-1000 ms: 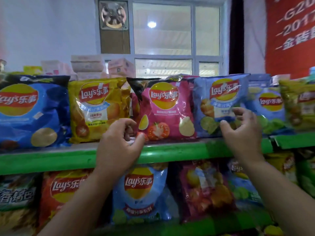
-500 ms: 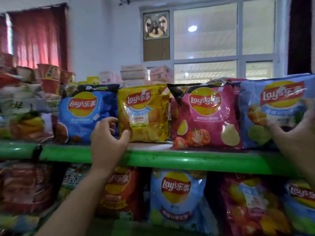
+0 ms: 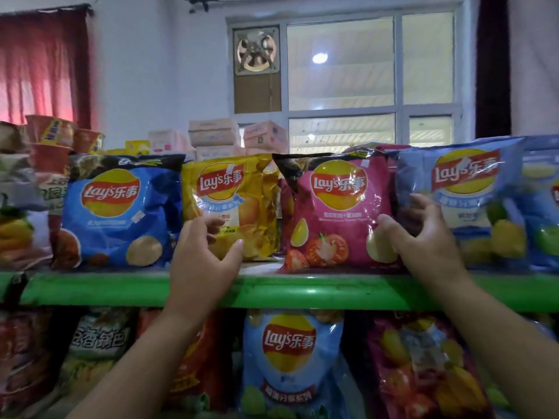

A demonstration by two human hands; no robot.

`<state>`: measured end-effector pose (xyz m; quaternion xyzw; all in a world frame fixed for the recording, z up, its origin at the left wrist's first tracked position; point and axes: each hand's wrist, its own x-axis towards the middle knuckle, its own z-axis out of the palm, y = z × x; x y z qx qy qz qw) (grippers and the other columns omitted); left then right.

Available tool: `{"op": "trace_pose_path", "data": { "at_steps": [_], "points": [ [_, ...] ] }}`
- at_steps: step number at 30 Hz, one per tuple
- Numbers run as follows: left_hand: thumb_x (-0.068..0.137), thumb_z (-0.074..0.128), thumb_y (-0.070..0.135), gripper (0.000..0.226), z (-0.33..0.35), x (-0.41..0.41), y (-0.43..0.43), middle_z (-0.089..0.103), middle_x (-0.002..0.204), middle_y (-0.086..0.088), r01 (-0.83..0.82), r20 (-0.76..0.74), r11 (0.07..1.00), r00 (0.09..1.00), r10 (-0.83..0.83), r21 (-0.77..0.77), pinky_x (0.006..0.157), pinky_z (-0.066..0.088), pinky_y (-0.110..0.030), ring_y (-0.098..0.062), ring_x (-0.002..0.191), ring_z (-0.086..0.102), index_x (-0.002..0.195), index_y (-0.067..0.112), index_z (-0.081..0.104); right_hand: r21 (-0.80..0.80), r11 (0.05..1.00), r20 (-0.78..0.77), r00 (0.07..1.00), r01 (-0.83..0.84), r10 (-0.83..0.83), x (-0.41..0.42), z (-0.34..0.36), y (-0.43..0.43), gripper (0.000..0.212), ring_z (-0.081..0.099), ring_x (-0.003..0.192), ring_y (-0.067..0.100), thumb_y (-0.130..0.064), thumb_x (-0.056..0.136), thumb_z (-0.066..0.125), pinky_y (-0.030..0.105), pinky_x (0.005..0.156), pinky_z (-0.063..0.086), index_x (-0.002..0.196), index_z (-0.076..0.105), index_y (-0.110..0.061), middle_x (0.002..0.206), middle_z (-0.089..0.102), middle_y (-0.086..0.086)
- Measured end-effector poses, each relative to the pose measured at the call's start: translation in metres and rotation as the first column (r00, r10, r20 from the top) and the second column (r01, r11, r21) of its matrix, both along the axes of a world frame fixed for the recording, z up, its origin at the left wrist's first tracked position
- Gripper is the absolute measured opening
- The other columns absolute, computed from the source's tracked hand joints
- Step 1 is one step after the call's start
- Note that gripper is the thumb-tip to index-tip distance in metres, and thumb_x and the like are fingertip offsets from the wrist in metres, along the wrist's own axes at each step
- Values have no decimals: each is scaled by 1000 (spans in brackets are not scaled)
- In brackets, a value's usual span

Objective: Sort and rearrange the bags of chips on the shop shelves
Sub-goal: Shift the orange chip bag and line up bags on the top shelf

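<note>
Head view: the left hand [image 3: 205,261] is raised in front of the yellow bag [image 3: 233,201], its thumb spread wide and its fingers [image 3: 211,226] loosely curved over the bag's lower front, closed on nothing. Whether they touch the foil is unclear. Just left of this hand stands the dark blue bag [image 3: 121,213], upright and touching the yellow one.

The right hand [image 3: 426,240] has its thumb laid on the lower right front of the pink bag [image 3: 332,213], with its fingers [image 3: 423,207] curved into the dark gap beside that bag. I cannot tell whether they pinch the bag's edge. Right of this hand, the pale blue bag [image 3: 459,189] leans close against the gap.

All four bags stand in a row on the top shelf, between and beside the two hands. Under both wrists runs the green shelf edge [image 3: 302,290]. Below it, between the forearms, a lower blue bag [image 3: 290,358] sits on the next shelf down, with blurred red and orange packets either side of it.

Beyond the hands, behind the row, are stacked pink boxes [image 3: 211,136]. Above those are a window [image 3: 369,77] and a wall fan [image 3: 257,51].
</note>
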<state>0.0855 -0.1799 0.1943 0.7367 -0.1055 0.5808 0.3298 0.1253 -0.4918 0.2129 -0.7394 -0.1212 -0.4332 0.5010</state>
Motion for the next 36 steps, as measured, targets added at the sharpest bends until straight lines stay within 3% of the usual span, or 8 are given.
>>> {"op": "trace_pose_path", "data": {
  "at_steps": [4,9,14,18,22,29,33,36],
  "points": [
    [78,70,49,47,18,13,-62,53,106,12,176,-137,984,976,-170,34,72,48,-24,-8,94,55,115,35,45,-1,986,-162,973,-168,166,2,9,-6,74,48,87,-6,-57,77,69,18,65,41,139,39,-32,99,49,-25],
    [71,72,61,83,33,26,-106,39,126,3,183,-236,982,953,-189,-45,87,42,-32,-11,108,40,137,31,34,-26,999,8,999,-34,35,-8,3,-33,42,63,85,1,-49,81,66,22,68,52,118,56,-31,96,65,-13],
    [69,78,43,70,29,15,-142,48,119,-12,-35,123,995,992,24,89,84,38,-33,-20,106,45,124,17,43,67,989,166,976,134,-144,-23,-2,-90,13,62,71,4,-33,86,67,19,57,51,96,61,-27,78,64,-9],
    [69,74,32,53,28,8,-188,45,98,3,17,238,988,970,-53,151,77,39,-30,-14,90,44,111,16,47,131,968,140,963,213,-231,-28,-4,-139,12,60,76,6,-30,88,65,26,62,50,97,59,-26,82,62,-10],
    [71,76,29,52,23,9,-236,42,101,9,159,140,971,973,-185,181,63,38,-21,-14,86,50,114,20,47,153,949,68,955,277,-290,-30,-9,-183,16,60,75,14,-28,88,65,27,61,45,102,58,-22,81,61,-6],
    [72,78,33,62,20,22,-294,39,111,7,371,-94,927,926,-366,43,73,36,-18,-4,88,45,122,28,41,122,926,35,931,357,-363,-38,-17,-231,19,61,82,22,-28,84,66,38,72,54,101,56,-29,86,61,-2],
    [72,78,42,79,23,33,-304,36,123,3,378,-216,926,903,-372,-16,87,38,-28,-11,105,42,134,30,30,82,919,42,920,385,-390,-40,-16,-250,21,60,84,20,-32,83,66,36,70,53,100,55,-29,93,60,1],
    [70,78,50,100,28,45,-308,29,148,-7,377,-349,924,859,-375,-66,95,38,-35,-24,127,41,145,32,14,40,905,9,905,424,-425,-38,-13,-262,26,57,91,18,-33,83,67,32,71,47,104,53,-28,102,57,-2]
  ]
}}
